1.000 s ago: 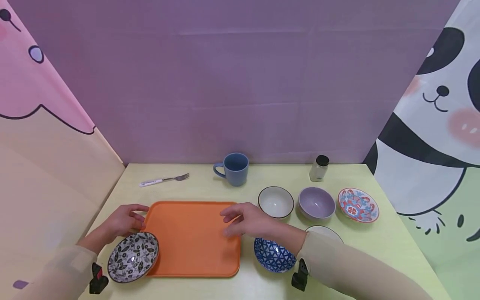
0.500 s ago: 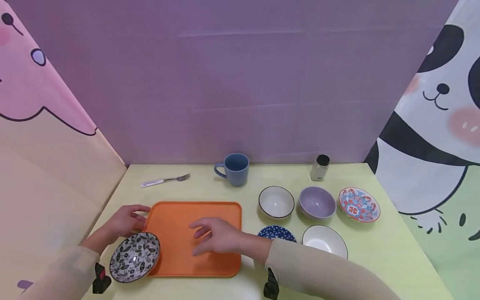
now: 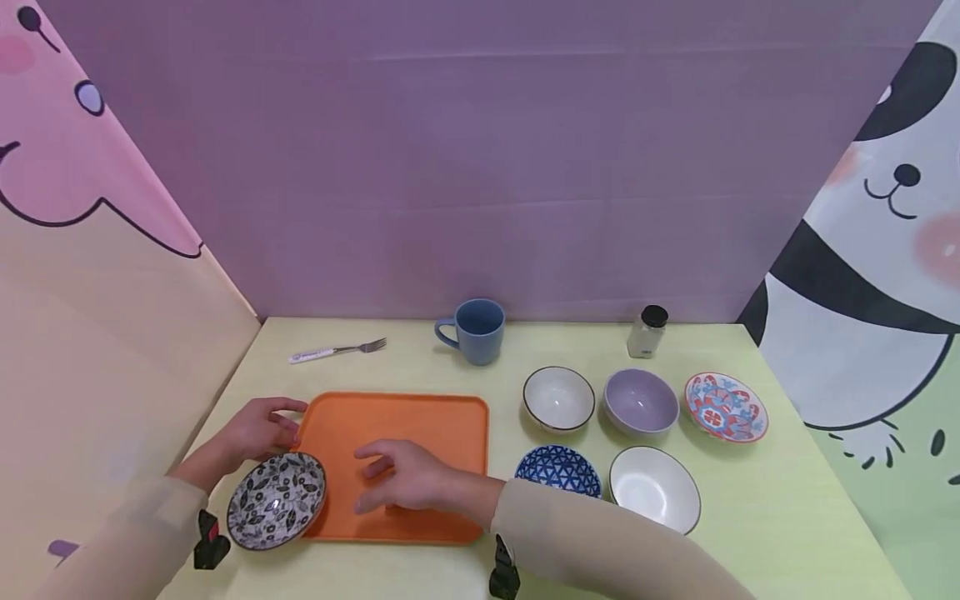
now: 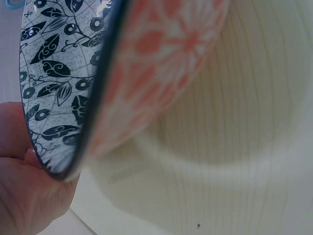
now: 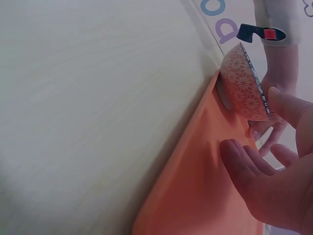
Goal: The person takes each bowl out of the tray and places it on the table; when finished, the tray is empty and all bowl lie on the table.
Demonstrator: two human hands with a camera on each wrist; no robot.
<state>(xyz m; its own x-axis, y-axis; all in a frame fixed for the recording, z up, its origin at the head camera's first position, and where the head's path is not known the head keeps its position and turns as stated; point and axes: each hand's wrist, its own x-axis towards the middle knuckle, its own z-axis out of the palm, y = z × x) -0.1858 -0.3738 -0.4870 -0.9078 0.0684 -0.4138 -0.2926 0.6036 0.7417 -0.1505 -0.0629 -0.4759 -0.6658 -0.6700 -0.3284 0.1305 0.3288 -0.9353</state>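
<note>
My right hand [image 3: 408,475] hovers over the orange tray [image 3: 435,417], its fingers parted and holding nothing. In the right wrist view the thumb and fingers point towards a patterned bowl [image 5: 242,83]. That bowl has a black-and-white leaf print inside and a reddish outside; it overlaps the tray's front left corner. My left hand [image 3: 262,427] is beside the bowl, its fingers reaching to the tray's left edge. In the left wrist view the bowl's rim hides part of the left hand [image 4: 24,191]. Whether the thumb touches the bowl is hidden.
Right of the tray stand a white bowl [image 3: 558,398], a purple bowl [image 3: 641,402], a blue-patterned bowl [image 3: 558,468], a plain white bowl [image 3: 656,487] and a red-and-blue dish [image 3: 726,408]. Behind are a fork [image 3: 337,350], a blue mug [image 3: 480,333] and a black-capped jar [image 3: 647,333].
My right hand has moved left from the tray's right edge to over its middle, uncovering the plain white bowl. My left hand and the patterned bowl keep their places by the tray.
</note>
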